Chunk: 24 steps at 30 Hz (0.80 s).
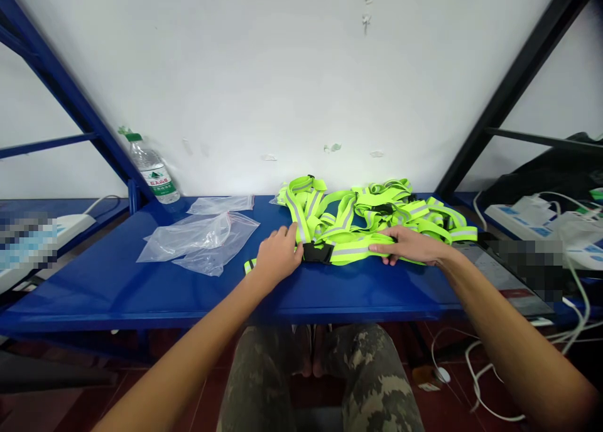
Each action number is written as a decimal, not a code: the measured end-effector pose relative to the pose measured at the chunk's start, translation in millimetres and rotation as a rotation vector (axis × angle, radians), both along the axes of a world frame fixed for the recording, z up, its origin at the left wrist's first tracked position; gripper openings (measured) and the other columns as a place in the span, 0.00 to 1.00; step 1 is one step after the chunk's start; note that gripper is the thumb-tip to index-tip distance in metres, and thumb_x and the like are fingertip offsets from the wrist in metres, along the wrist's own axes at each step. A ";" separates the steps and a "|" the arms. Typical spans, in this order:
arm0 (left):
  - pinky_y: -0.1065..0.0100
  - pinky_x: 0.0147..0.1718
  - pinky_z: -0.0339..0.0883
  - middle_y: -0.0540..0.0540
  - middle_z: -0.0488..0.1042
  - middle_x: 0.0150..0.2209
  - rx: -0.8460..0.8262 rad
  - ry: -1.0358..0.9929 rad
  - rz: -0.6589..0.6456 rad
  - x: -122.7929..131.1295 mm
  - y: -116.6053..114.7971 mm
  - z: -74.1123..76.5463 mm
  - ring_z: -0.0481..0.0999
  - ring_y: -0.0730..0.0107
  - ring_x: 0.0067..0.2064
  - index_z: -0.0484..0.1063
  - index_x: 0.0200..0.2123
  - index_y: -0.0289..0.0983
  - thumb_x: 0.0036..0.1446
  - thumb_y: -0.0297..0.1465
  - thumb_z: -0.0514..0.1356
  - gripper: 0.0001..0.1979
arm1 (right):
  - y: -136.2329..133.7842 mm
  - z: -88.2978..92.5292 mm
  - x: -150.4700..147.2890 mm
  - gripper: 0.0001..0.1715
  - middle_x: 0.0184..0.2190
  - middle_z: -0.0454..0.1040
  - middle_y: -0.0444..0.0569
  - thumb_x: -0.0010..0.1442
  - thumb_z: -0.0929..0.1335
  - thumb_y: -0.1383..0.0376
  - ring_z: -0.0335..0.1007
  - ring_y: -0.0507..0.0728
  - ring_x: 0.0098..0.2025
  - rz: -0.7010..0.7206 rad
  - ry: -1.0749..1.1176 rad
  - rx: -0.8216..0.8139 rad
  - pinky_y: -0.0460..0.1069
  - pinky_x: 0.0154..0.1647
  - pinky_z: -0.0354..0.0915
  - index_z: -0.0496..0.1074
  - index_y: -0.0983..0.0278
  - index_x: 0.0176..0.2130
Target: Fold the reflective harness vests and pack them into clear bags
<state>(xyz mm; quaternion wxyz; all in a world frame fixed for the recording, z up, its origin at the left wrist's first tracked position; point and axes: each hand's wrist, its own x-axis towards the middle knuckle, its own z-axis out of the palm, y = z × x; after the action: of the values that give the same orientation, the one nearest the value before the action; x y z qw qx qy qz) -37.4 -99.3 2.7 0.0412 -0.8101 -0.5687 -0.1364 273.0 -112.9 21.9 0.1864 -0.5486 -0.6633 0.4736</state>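
A tangled heap of neon yellow-green reflective safety straps point(362, 221) with silver stripes lies on the blue metal table point(235, 306). My left hand point(277, 254) is on a strap just left of a black plastic buckle point(316, 252), with its fingertips pressing down on the webbing. My right hand point(407, 244) lies across the front of the heap, right of the buckle, its fingers curled over a strap. A short strap end point(249, 266) pokes out beyond my left hand.
Clear plastic zip bags point(200, 243) lie on the table's left side, and a plastic water bottle point(151, 169) stands behind them by the white wall. A tablet point(506, 275) lies at the right. White power strips point(532, 221) and cables sit beyond the table's right end.
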 end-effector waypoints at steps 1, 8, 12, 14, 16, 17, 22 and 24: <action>0.50 0.48 0.66 0.31 0.72 0.55 0.078 0.036 -0.051 4.9 -3.4 2.4 0.71 0.44 0.56 0.61 0.64 0.35 0.64 0.33 0.50 0.25 | -0.3 -2.3 -2.9 0.26 0.26 0.75 0.48 0.48 0.76 0.48 0.74 0.55 0.30 -0.049 0.035 0.008 0.49 0.33 0.73 0.73 0.65 0.34; 0.50 0.62 0.56 0.34 0.61 0.66 0.010 0.027 -0.574 33.3 -4.5 -2.0 0.61 0.48 0.66 0.54 0.68 0.36 0.64 0.51 0.48 0.36 | -3.3 -10.2 -8.0 0.25 0.26 0.75 0.46 0.42 0.80 0.54 0.72 0.52 0.28 -0.158 0.219 -0.020 0.48 0.32 0.73 0.76 0.65 0.36; 0.48 0.58 0.58 0.33 0.63 0.64 -0.025 0.032 -0.488 33.5 1.3 -13.2 0.64 0.46 0.63 0.51 0.70 0.36 0.62 0.58 0.43 0.43 | -6.4 -11.3 8.4 0.21 0.25 0.74 0.45 0.40 0.80 0.56 0.70 0.51 0.27 -0.173 0.167 -0.061 0.45 0.27 0.67 0.74 0.66 0.29; 0.49 0.56 0.61 0.33 0.67 0.61 -0.007 0.025 -0.444 34.3 1.1 -15.5 0.67 0.47 0.60 0.53 0.69 0.36 0.64 0.57 0.42 0.41 | -8.9 -9.3 17.3 0.20 0.22 0.73 0.45 0.44 0.79 0.56 0.66 0.49 0.23 -0.087 0.117 -0.082 0.44 0.23 0.63 0.74 0.66 0.28; 0.49 0.53 0.62 0.34 0.70 0.58 0.012 0.026 -0.412 36.7 -0.7 -16.1 0.68 0.47 0.57 0.56 0.68 0.37 0.64 0.56 0.42 0.39 | -11.1 -6.3 24.0 0.19 0.20 0.72 0.45 0.49 0.77 0.54 0.63 0.48 0.20 0.039 0.067 -0.119 0.44 0.20 0.59 0.74 0.67 0.27; 0.49 0.53 0.63 0.34 0.70 0.58 0.022 0.027 -0.397 38.2 -1.9 -16.1 0.68 0.46 0.57 0.57 0.67 0.37 0.64 0.56 0.42 0.38 | -11.9 -5.0 26.3 0.20 0.19 0.71 0.45 0.50 0.76 0.53 0.62 0.48 0.18 0.088 0.048 -0.141 0.44 0.19 0.58 0.74 0.67 0.26; 0.48 0.52 0.63 0.35 0.69 0.58 0.035 -0.001 -0.327 42.3 -5.1 -18.2 0.67 0.45 0.57 0.59 0.66 0.38 0.65 0.55 0.42 0.37 | -13.0 -10.5 24.2 0.20 0.17 0.72 0.46 0.49 0.77 0.54 0.66 0.50 0.19 -0.016 0.137 -0.178 0.44 0.20 0.61 0.77 0.69 0.30; 0.48 0.53 0.62 0.35 0.69 0.58 0.023 -0.024 -0.321 42.0 -4.1 -20.0 0.67 0.45 0.57 0.59 0.67 0.38 0.65 0.55 0.43 0.37 | -14.9 -18.7 14.3 0.19 0.24 0.77 0.48 0.45 0.79 0.58 0.74 0.53 0.27 -0.197 0.329 -0.116 0.45 0.29 0.70 0.78 0.67 0.34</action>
<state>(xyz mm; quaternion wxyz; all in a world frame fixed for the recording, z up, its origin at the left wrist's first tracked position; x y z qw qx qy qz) 4.6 -103.5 -17.3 0.0216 -0.8883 -0.4309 -0.1573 287.2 -127.8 3.2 0.3057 -0.5357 -0.5386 0.5740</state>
